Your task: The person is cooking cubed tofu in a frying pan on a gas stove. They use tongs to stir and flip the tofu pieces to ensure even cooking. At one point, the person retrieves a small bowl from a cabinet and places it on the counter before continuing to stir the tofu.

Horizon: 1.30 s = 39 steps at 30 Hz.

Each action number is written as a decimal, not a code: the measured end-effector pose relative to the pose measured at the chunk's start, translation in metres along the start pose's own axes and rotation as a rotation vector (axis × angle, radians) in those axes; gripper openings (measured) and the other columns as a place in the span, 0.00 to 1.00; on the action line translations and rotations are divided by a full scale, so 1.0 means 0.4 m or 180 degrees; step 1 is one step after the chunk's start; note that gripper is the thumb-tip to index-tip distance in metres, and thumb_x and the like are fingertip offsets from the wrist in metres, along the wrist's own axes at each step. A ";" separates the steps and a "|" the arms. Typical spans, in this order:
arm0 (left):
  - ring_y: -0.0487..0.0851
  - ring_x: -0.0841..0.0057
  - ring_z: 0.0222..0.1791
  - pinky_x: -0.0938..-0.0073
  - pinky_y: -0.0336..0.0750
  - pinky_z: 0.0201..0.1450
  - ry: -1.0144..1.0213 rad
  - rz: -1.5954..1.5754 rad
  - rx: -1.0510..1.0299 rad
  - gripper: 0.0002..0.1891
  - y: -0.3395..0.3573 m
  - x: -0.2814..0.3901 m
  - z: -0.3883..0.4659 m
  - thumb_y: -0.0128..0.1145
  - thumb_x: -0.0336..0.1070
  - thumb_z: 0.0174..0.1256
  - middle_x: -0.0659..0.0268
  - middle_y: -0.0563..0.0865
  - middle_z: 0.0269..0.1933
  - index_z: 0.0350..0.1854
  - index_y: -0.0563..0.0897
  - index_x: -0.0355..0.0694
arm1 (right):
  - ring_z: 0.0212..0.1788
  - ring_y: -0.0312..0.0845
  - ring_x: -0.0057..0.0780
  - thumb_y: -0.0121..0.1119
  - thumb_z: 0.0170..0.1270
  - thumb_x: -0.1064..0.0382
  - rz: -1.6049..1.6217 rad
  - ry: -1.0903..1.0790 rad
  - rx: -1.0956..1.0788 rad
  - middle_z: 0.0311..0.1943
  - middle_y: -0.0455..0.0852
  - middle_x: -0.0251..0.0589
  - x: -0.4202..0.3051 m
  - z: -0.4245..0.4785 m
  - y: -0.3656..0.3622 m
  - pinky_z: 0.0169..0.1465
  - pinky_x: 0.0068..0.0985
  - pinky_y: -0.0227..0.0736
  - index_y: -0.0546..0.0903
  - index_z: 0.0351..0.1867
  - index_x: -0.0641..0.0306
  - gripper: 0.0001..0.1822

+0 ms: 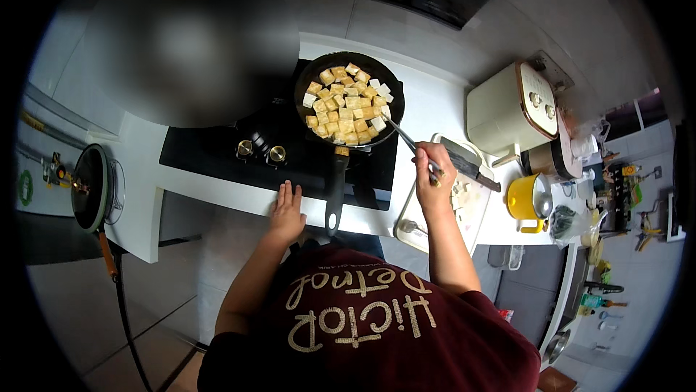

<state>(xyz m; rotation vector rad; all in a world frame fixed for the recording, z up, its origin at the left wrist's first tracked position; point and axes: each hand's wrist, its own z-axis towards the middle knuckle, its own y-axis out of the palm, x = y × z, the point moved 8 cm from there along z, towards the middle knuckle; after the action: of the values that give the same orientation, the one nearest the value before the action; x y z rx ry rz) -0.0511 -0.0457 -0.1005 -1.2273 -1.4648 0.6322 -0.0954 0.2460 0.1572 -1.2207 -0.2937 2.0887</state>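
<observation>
A black frying pan stands on the black glass hob, its handle pointing towards me. Many tofu cubes lie in it, most of them golden, a few at the right side still white. My right hand grips a pair of chopsticks, whose tips reach the tofu at the pan's right edge. My left hand rests flat with fingers apart on the white counter's front edge, left of the pan handle, and holds nothing.
Right of the hob, a cutting board bears small white pieces, a spoon and a cleaver. Beyond stand a cream air fryer and a yellow pot. A second pan is at the left. A large blurred round shape hangs over the hob's left.
</observation>
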 end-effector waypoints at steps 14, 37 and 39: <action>0.64 0.46 0.70 0.55 0.60 0.72 0.0648 -0.0684 0.0791 0.26 -0.014 0.021 -0.053 0.58 0.29 0.62 0.43 0.67 0.69 0.64 0.71 0.31 | 0.35 0.81 0.35 0.67 0.56 0.67 -0.0540 -0.1015 -0.0687 0.37 0.81 0.39 -0.136 -0.203 -0.026 0.36 0.30 0.79 0.81 0.42 0.60 0.12; 0.71 0.85 0.25 0.80 0.67 0.27 0.0249 -0.2460 -0.1827 0.11 0.872 0.960 -0.393 0.51 0.42 0.75 0.69 0.76 0.28 0.42 0.81 0.41 | 0.34 0.84 0.37 0.69 0.49 0.72 -0.1357 0.0530 0.0763 0.42 0.83 0.45 0.167 -0.966 -1.135 0.36 0.29 0.81 0.86 0.44 0.61 0.17; 0.73 0.82 0.25 0.78 0.70 0.28 -0.0326 -0.3101 -0.2400 0.12 0.949 1.072 -0.387 0.48 0.43 0.77 0.68 0.78 0.29 0.47 0.80 0.41 | 0.32 0.83 0.38 0.66 0.55 0.71 -0.1356 0.0764 0.0931 0.42 0.83 0.48 0.200 -1.018 -1.236 0.36 0.28 0.79 0.86 0.44 0.64 0.13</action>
<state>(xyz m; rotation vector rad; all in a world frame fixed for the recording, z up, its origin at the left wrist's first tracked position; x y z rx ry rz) 0.2701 0.4373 -0.2244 -0.8188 -2.2215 -0.5725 0.4407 0.6052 0.1366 -1.1045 -0.1179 1.5422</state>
